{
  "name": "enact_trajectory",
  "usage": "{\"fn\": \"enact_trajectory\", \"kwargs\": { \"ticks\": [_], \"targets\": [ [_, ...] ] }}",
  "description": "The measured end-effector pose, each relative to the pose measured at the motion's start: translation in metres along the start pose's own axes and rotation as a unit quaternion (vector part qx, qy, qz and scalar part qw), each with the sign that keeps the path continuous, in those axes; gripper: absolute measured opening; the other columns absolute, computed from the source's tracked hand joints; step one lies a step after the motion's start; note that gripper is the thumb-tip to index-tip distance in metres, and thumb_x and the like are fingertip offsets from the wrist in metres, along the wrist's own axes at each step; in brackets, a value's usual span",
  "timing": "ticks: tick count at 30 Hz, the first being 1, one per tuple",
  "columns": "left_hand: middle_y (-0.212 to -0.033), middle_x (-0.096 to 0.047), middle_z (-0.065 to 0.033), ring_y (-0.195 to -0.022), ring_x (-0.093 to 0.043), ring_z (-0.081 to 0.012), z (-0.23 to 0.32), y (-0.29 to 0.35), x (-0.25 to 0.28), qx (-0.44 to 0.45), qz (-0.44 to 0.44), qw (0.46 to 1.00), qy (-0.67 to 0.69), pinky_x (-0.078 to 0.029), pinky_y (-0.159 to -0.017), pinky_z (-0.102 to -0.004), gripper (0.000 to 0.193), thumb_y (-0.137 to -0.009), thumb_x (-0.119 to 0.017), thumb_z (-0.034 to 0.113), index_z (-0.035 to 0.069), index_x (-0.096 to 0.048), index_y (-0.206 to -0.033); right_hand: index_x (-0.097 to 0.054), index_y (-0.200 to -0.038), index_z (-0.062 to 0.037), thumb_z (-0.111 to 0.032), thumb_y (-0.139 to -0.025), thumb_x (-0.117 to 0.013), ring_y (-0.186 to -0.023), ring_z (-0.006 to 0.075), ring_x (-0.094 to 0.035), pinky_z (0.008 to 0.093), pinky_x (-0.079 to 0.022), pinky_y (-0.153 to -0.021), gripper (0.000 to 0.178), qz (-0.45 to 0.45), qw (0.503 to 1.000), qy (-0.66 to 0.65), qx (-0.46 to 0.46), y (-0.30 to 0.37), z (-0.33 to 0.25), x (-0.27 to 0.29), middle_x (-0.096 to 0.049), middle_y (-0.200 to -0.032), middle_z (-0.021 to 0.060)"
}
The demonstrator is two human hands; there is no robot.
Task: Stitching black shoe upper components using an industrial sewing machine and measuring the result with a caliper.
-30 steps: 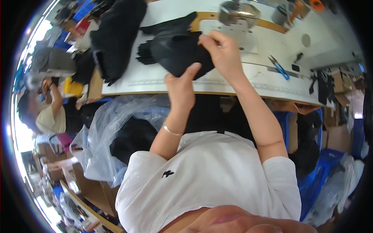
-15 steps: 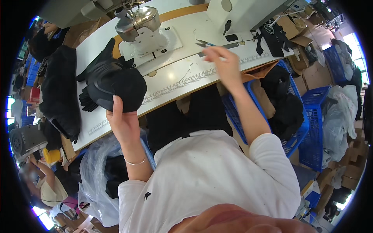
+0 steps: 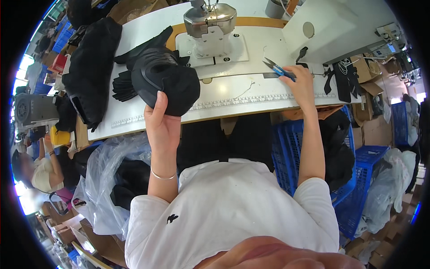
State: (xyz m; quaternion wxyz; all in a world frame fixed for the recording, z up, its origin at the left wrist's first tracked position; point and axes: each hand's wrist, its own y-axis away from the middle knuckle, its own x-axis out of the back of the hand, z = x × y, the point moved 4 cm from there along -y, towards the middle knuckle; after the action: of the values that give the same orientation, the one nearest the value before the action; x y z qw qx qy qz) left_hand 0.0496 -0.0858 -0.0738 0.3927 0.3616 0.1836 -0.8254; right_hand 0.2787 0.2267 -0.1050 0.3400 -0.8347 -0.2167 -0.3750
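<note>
My left hand [image 3: 163, 117] is closed on a black cap [image 3: 184, 92] by its near edge, thumb on top. The cap rests over the left part of the white sewing table, beside other black fabric; what lies under it is hidden. On the right, the fingers of my right hand [image 3: 299, 83] are closed on the blue handle of small thread snips [image 3: 280, 70]. The snips' blades point away to the far left, low over the tabletop. A stack of black fabric pieces [image 3: 122, 87] shows left of the cap.
A sewing machine's metal post [image 3: 210, 38] stands beyond the cap. A ruler strip [image 3: 244, 98] runs along the table's near edge. Black material [image 3: 92, 74] is piled at left. Blue crates [image 3: 286, 150] stand below right, and a plastic bag [image 3: 109, 175] below left. Another person [image 3: 47, 168] sits far left.
My right hand has come down onto the snips, blurred before and now closed on their handle. The left hand keeps its hold on the cap. The whole view has shifted.
</note>
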Motion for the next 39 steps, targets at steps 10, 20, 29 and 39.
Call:
{"fn": "enact_trajectory", "kwargs": {
  "ticks": [10,20,29,39],
  "targets": [
    [-0.13,-0.069,-0.0138,-0.121,-0.067,-0.0249,-0.001,0.001,0.004,0.014,-0.013,0.999,-0.029,-0.05,-0.11,-0.0407,0.03,-0.103,-0.062,0.011,-0.004,-0.062,-0.129,-0.072,-0.121,-0.0058,-0.015,-0.085,-0.076,-0.109,0.032,-0.061,0.0408,-0.046,-0.099,0.037,0.025,0.998,0.052,0.009,-0.012,0.043,-0.005,-0.068,-0.113,0.0115],
    [-0.131,-0.069,-0.0134,-0.121,-0.067,-0.0245,0.0,-0.001,-0.007,0.027,-0.001,0.999,-0.039,-0.051,-0.11,-0.0395,0.033,-0.106,-0.059,0.017,-0.003,-0.062,-0.132,-0.071,-0.107,-0.0076,-0.016,-0.085,-0.074,-0.105,0.0312,-0.059,0.0425,-0.043,-0.098,0.023,-0.103,0.994,0.042,0.007,0.0,0.022,-0.014,-0.065,-0.106,0.0087],
    [-0.117,-0.073,-0.0129,-0.106,-0.072,-0.0195,0.013,-0.003,-0.015,0.023,0.016,0.999,-0.015,-0.057,-0.098,-0.0345,0.027,-0.1,-0.069,0.012,-0.006,-0.067,-0.12,-0.067,-0.109,-0.0039,-0.005,-0.084,-0.072,-0.104,0.0294,-0.059,0.0387,-0.046,-0.095,0.026,-0.112,0.994,-0.008,0.019,-0.007,0.024,-0.013,-0.061,-0.106,0.0112],
    [-0.111,-0.075,-0.0121,-0.099,-0.072,-0.0172,0.017,-0.005,-0.009,0.01,0.034,0.998,-0.043,-0.057,-0.092,-0.031,0.025,-0.096,-0.074,0.011,-0.005,-0.07,-0.115,-0.066,-0.106,-0.0029,-0.005,-0.084,-0.073,-0.098,0.0273,-0.059,0.036,-0.048,-0.089,0.024,-0.121,0.992,-0.015,0.024,-0.006,0.022,-0.015,-0.06,-0.099,0.0114]
  ]
}}
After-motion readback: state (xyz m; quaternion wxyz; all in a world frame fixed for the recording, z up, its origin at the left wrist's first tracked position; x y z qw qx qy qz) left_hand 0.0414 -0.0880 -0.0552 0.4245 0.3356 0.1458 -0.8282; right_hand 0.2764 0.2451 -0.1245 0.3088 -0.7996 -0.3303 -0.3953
